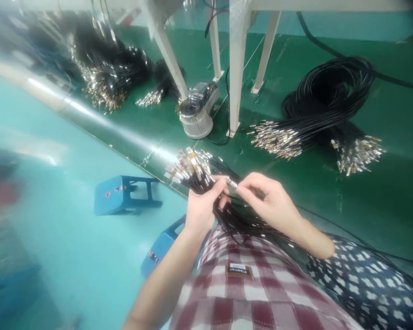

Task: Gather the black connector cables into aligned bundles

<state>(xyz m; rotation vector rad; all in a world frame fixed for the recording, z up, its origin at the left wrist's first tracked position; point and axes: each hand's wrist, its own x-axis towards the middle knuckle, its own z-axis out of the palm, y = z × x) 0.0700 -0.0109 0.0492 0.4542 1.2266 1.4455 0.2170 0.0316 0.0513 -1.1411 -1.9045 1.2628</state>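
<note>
My left hand [202, 205] is closed round a bundle of thin black cables [192, 170] whose metal connector ends fan out up and to the left. My right hand [270, 198] pinches the metal tip of a single cable [232, 184] between thumb and forefinger, right beside the left fingertips. The black cable lengths [242, 222] trail down toward my checked-shirt lap. Both hands hover over the near edge of the green table [347, 201].
More coiled black cable bundles with metal ends lie at the right [325, 103] and at the back left [113, 73]. A grey round tape dispenser [197, 111] stands by white frame legs [237, 68]. Blue stools [124, 195] sit on the teal floor at left.
</note>
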